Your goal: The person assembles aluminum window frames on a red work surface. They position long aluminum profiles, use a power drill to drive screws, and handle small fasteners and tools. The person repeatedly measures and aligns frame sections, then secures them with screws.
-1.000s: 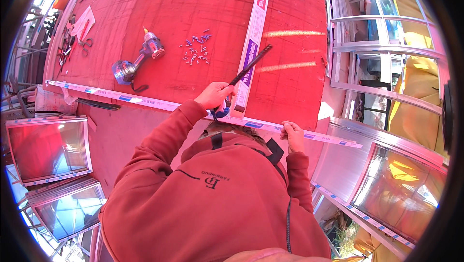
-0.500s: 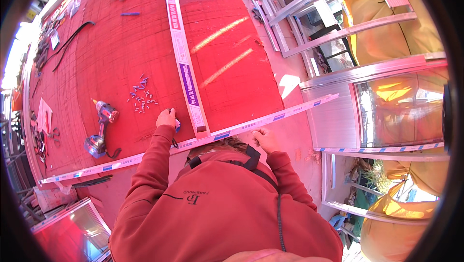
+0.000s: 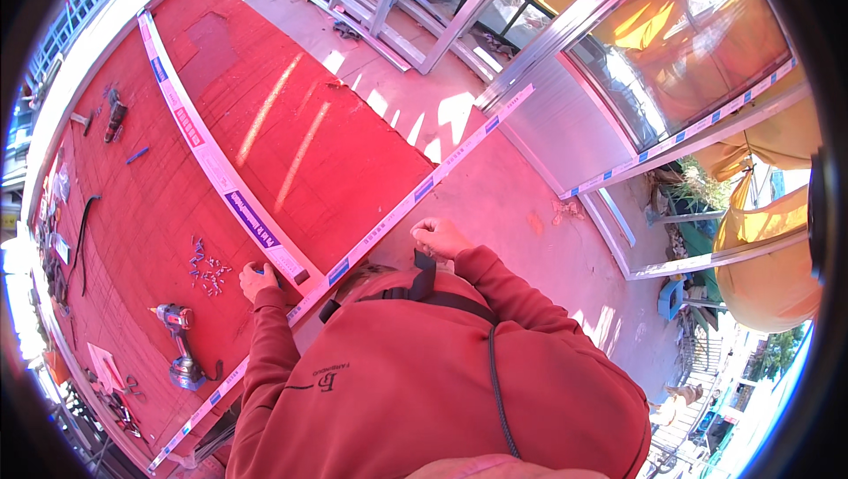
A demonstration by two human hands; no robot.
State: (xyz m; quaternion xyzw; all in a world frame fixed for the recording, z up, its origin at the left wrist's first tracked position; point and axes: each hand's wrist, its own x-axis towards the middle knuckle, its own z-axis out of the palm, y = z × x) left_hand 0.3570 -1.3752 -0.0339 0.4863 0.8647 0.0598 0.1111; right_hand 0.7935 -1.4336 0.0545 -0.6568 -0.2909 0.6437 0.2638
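My left hand (image 3: 256, 282) rests on the red-covered table with its fingers curled around a small dark object beside the joint of two long profiles. Most of that object is hidden by the hand. One film-wrapped profile (image 3: 215, 170) runs away across the table and meets the other profile (image 3: 424, 189) along the near edge. On my side of this edge profile, my right hand (image 3: 439, 236) is held in front of my body with thumb and fingers pinched together. What they hold, if anything, is too small to tell.
Left of my left hand lie loose screws (image 3: 208, 267) and a cordless drill (image 3: 179, 346). Another power tool (image 3: 115, 114), a blue pen-like stick (image 3: 137, 156) and a black cable (image 3: 86, 241) lie farther off. Metal window frames (image 3: 609, 139) stand on the right.
My view has turned to the right, so the table and profiles appear tilted. My left hand stays by the profile joint. The right hand's fingers are now pinched and farther from the edge profile.
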